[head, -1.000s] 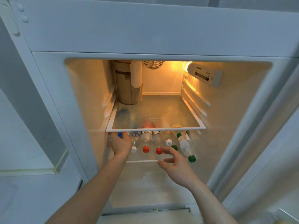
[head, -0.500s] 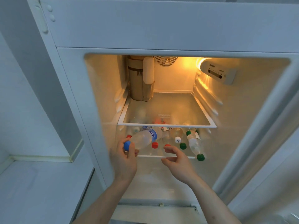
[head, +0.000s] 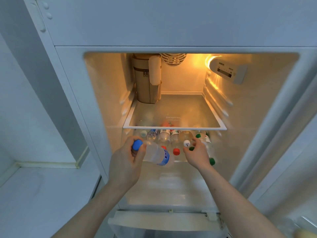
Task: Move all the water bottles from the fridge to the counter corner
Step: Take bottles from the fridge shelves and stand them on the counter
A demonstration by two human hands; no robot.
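Observation:
Several clear water bottles lie side by side on the fridge's lower shelf, caps toward me: a red-capped bottle, a white-capped bottle and a bottle with a green cap at the right. My left hand grips the neck of a blue-capped bottle, which is lifted off the shelf and tilted, cap up-left. My right hand reaches into the row, with thumb and fingers curled round the neck of another green-capped bottle. Part of the row is hidden behind my hands.
A glass shelf hangs just above the bottles and leaves little height. A beige zip pouch stands at its back left. The white counter lies to the left of the fridge. The fridge's control panel juts out at the upper right.
My left hand has pulled the blue-capped bottle out of the row and toward me. My right hand has moved forward and closed round a green-capped bottle's neck.

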